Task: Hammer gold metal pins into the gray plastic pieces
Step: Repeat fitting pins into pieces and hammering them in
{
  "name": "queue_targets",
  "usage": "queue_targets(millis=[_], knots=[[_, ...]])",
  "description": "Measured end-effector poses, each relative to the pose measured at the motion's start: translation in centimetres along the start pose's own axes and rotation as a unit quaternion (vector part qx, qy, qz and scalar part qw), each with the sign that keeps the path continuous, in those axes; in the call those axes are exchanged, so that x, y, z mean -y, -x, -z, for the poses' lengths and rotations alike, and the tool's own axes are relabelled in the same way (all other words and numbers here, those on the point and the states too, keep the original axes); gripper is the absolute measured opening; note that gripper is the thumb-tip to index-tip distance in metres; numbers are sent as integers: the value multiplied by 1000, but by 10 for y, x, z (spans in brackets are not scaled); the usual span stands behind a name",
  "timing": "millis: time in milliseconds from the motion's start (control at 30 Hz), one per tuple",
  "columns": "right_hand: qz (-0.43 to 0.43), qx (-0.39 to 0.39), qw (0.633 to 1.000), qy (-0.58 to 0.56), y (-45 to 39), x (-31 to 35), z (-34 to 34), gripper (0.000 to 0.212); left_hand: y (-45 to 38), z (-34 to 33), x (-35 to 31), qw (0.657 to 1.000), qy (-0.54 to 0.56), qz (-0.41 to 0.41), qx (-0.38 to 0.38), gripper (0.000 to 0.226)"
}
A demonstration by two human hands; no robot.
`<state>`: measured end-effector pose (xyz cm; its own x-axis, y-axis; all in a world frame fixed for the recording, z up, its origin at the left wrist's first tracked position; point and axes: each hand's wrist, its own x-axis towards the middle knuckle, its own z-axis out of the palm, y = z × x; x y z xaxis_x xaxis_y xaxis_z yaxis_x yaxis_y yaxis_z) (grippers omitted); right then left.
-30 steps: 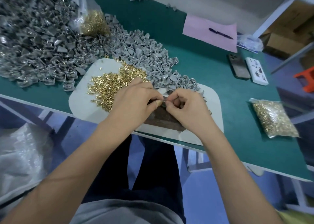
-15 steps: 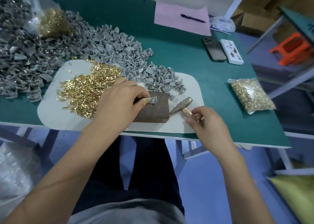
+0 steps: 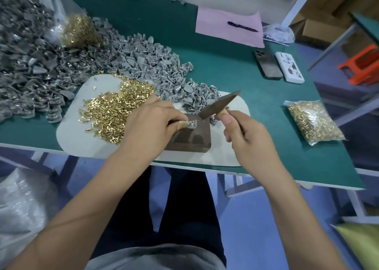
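Observation:
My left hand (image 3: 152, 124) pinches a small gray plastic piece (image 3: 190, 124) with a gold pin in it, holding it on a dark brown block (image 3: 189, 137). My right hand (image 3: 244, 134) grips the wooden handle of a small hammer (image 3: 217, 105); its metal head hangs just above and right of the piece. A loose heap of gold pins (image 3: 114, 110) lies on the white mat (image 3: 69, 130) left of my left hand. Gray plastic pieces (image 3: 147, 64) are piled behind the mat.
A big heap of gray pieces (image 3: 26, 64) fills the left of the green table (image 3: 256, 97), with a bag of gold pins (image 3: 79, 31) on it. Another pin bag (image 3: 313, 121) lies at the right. Two phones (image 3: 277, 66), pink paper (image 3: 227, 27) and a pen sit behind.
My right hand has picked the hammer up off the mat and raised it over the piece. My left hand keeps the piece on the block.

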<state>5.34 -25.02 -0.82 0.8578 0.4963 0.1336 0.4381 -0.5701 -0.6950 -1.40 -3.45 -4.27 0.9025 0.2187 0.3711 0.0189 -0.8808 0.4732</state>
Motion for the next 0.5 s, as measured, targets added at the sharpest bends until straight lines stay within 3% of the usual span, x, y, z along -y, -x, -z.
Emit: queue_targets(millis=[233,500], knots=[[29,-81,995,41,-10,5,10,28,1,-3,1,1000,0,-6,-13,15],[8,-47,998,45,-2,0,-12,34,3,-2,1,1000,-11,-7,-17,15]])
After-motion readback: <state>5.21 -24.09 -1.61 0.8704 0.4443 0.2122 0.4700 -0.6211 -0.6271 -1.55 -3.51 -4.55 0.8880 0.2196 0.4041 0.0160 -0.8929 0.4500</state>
